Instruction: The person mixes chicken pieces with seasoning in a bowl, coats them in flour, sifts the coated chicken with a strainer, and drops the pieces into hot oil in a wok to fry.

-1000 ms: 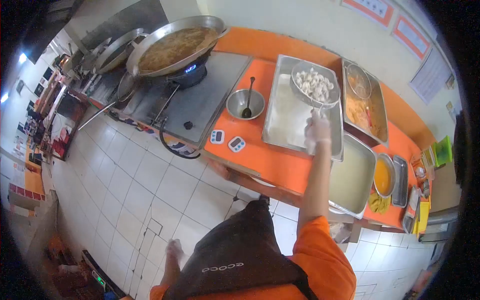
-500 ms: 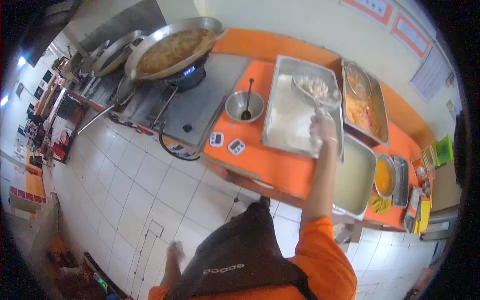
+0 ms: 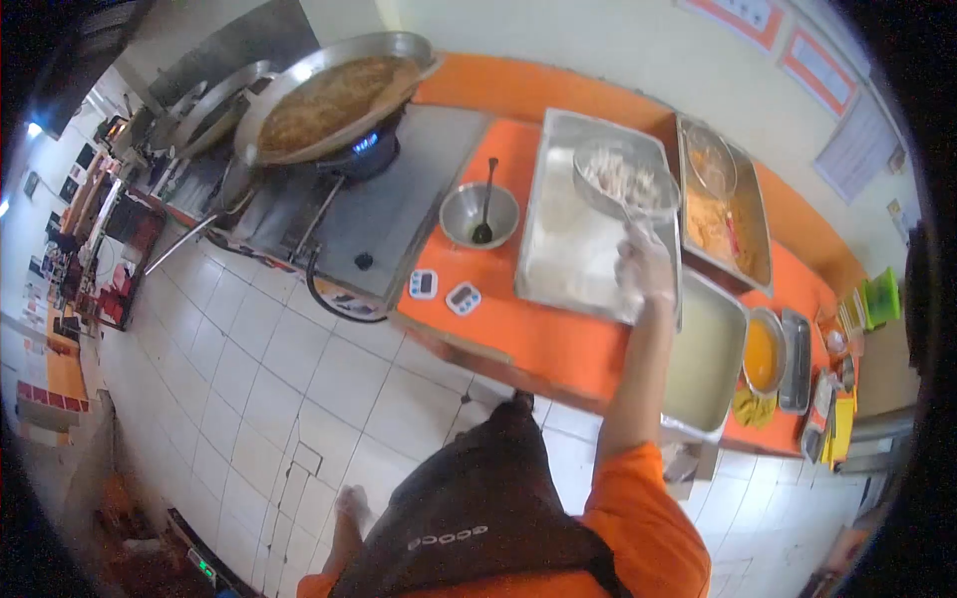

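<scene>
Overlying metal tray (image 3: 532,204): strainer (image 3: 602,202) of pale pieces (image 3: 616,179), twelve o'clock from right hand (image 3: 644,263), which grips its handle (image 3: 626,212); one o'clock from left hand (image 3: 353,504), closure indeterminable.

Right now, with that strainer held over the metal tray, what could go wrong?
Spilling: only the right hand holds the strainer, so a sharp tilt might tip some pale pieces out.
Burns: the wok of brown liquid sits above a blue flame, so bumping it could cause a splash.
</scene>
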`<state>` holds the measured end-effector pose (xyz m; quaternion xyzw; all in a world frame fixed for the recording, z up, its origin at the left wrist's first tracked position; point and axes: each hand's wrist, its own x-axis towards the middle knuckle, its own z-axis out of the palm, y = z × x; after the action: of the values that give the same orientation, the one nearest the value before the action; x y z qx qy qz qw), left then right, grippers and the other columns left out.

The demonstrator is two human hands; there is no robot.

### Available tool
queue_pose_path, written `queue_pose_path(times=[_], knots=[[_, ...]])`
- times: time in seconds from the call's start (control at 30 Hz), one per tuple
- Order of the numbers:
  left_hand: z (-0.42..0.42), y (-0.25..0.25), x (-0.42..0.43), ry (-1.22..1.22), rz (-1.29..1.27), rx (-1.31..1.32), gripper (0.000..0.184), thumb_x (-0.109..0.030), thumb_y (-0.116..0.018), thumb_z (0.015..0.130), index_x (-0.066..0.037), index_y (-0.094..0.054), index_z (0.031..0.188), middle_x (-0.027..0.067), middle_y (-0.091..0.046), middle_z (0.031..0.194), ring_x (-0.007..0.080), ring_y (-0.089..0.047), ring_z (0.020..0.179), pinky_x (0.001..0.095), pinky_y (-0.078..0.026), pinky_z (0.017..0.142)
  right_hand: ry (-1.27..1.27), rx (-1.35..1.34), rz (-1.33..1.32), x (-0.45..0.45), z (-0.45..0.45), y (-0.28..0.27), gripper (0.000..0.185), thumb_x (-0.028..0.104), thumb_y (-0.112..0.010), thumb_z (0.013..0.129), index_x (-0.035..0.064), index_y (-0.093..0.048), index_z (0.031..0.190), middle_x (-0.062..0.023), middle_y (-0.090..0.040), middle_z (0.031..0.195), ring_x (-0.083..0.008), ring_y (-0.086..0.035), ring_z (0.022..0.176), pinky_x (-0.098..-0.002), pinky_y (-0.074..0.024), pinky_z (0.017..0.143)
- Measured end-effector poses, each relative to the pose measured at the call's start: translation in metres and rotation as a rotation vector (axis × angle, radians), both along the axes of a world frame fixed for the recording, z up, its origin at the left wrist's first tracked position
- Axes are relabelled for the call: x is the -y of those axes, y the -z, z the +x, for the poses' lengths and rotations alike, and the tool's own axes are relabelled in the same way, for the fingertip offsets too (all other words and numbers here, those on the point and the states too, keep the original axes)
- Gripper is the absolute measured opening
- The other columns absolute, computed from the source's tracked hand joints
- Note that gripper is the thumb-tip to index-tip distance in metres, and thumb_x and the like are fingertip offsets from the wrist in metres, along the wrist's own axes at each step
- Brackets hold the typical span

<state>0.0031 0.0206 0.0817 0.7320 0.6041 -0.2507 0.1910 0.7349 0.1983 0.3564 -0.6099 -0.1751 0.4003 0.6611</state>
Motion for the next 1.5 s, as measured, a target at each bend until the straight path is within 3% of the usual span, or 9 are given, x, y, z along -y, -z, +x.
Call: queue_pose_path(times=[0.17,0.33,0.43,0.53,0.73,0.9,1.13,1.33,1.5], knots=[[-0.032,0.045,0.0,0.234,-0.043,-0.067,0.024,-0.024,-0.06,0.079,-0.003,-0.063,0.092,0.0174,-0.065,0.09,0.0343,-0.064,0.091,0.044,-0.052,0.079,0.057,0.962,0.15,-0.003,-0.003,0.054,0.022,0.021,-0.062,0.088,0.0094,-0.058,0.107,-0.0047,-0.055,0.071,-0.0162,-0.054,0.052,-0.0314,-0.0432,0.045],[-0.021,0.089,-0.011,-0.437,-0.036,0.206,0.029,-0.023,-0.064,0.078,-0.004,-0.062,0.1,0.0156,-0.065,0.098,0.0324,-0.065,0.093,0.0426,-0.052,0.077,-0.278,-0.172,0.212,-0.057,0.049,0.006,0.032,0.039,-0.06,0.093,0.014,-0.055,0.113,0.0002,-0.051,0.065,-0.0133,-0.047,0.042,-0.0299,-0.0352,0.034],[0.02,0.052,-0.03,0.561,-0.087,-0.274,0.037,-0.025,-0.067,0.076,-0.006,-0.06,0.106,0.0149,-0.063,0.105,0.0316,-0.063,0.099,0.0403,-0.053,0.08,-0.157,0.03,0.102,-0.081,0.051,0.011,0.034,0.039,-0.06,0.093,0.0134,-0.054,0.114,0.0014,-0.048,0.062,-0.0119,-0.043,0.04,-0.0286,-0.0328,0.034],[0.079,-0.019,-0.056,0.027,-0.156,-0.153,0.037,-0.027,-0.065,0.078,-0.006,-0.059,0.109,0.014,-0.063,0.107,0.0289,-0.062,0.103,0.0379,-0.052,0.081,-0.144,0.217,-0.228,-0.101,0.081,0.048,0.032,0.037,-0.059,0.092,0.0105,-0.056,0.11,-0.0001,-0.05,0.062,-0.0138,-0.048,0.046,-0.032,-0.0369,0.04],[0.11,-0.003,-0.088,0.085,-0.155,-0.23,0.038,-0.032,-0.063,0.082,-0.01,-0.06,0.113,0.011,-0.063,0.111,0.0246,-0.06,0.106,0.0354,-0.048,0.084,-0.085,0.879,-0.491,-0.107,0.119,0.075,0.031,0.028,-0.063,0.078,0.0019,-0.064,0.095,-0.0156,-0.068,0.08,-0.0282,-0.067,0.076,-0.0396,-0.0504,0.069],[0.161,-0.052,-0.121,1.05,-0.291,-0.638,0.036,-0.04,-0.045,0.094,-0.016,-0.061,0.117,0.0015,-0.063,0.112,0.0181,-0.055,0.11,0.0394,-0.042,0.086,-0.167,0.924,-0.454,-0.077,0.141,0.042,0.023,0.021,-0.064,0.08,0.0035,-0.066,0.096,-0.0081,-0.068,0.079,-0.0207,-0.065,0.073,-0.0366,-0.0502,0.067],[0.143,-0.026,-0.114,0.169,-0.188,-0.162,0.035,-0.043,-0.046,0.094,-0.016,-0.061,0.111,-0.0008,-0.054,0.093,0.0144,-0.049,0.088,0.0336,-0.037,0.071,-0.446,0.514,-0.537,0.001,0.163,-0.044,0.012,0.014,-0.064,0.081,0.005,-0.067,0.087,-0.0016,-0.066,0.076,-0.0151,-0.06,0.066,-0.0338,-0.0486,0.06],[0.142,-0.009,-0.131,-0.959,-0.163,0.703,0.035,-0.045,-0.048,0.094,-0.015,-0.061,0.106,-0.0027,-0.046,0.077,0.0113,-0.044,0.07,0.0287,-0.033,0.057,-0.694,1.648,-0.633,-0.002,0.148,-0.041,0.018,0.022,-0.058,0.074,0.0067,-0.066,0.071,-0.0157,-0.066,0.08,-0.0338,-0.063,0.073,-0.0409,-0.0515,0.065],[0.175,-0.077,-0.194,-1.46,-0.179,1.341,0.036,-0.047,-0.049,0.094,-0.015,-0.061,0.102,-0.0043,-0.039,0.064,0.0086,-0.04,0.054,0.0245,-0.03,0.046,-0.683,1.559,-0.721,0.004,0.153,-0.015,0.016,0.02,-0.057,0.073,0.0084,-0.067,0.078,-0.0159,-0.066,0.082,-0.0348,-0.064,0.079,-0.0417,-0.0516,0.069]])
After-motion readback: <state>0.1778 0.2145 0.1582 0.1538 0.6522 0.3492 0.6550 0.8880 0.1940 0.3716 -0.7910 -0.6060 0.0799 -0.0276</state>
